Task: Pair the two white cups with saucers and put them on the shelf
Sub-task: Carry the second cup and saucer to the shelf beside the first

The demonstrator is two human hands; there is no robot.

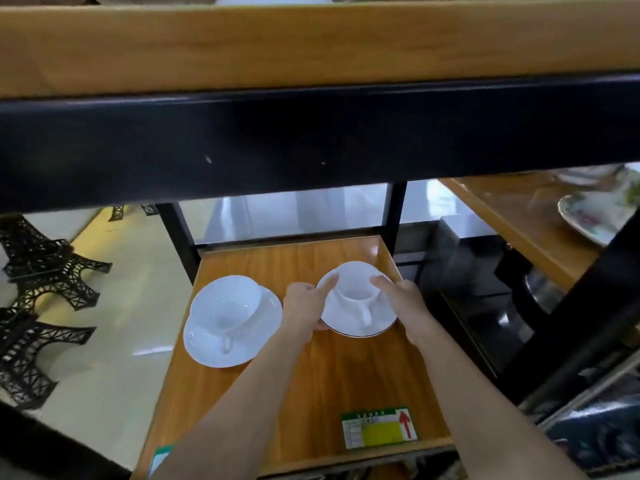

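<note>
A white cup is seen seated on a gold-rimmed saucer, and the pair is framed between both hands on the wooden shelf. The left hand is curled around the near-left edge of this saucer, with its index finger stretched up against the cup's rim; whether the saucer is lifted or resting on the shelf cannot be told. The right hand is held loosely spread at the saucer's right edge, its fingertips laid at the cup's rim, with nothing clasped. The cup's handle is turned toward the wrists. Just to the outer side of the left hand, close to but apart from its knuckles, a second white cup is set on a plain white saucer, its handle likewise turned toward the person. Nearer along the right forearm, a green and yellow label with a red arrow is stuck at the shelf's front edge. Above both hands, a black crossbar and an upper wooden board are spread across the view. Beyond the left hand, black tower models are seen on the pale floor
</note>
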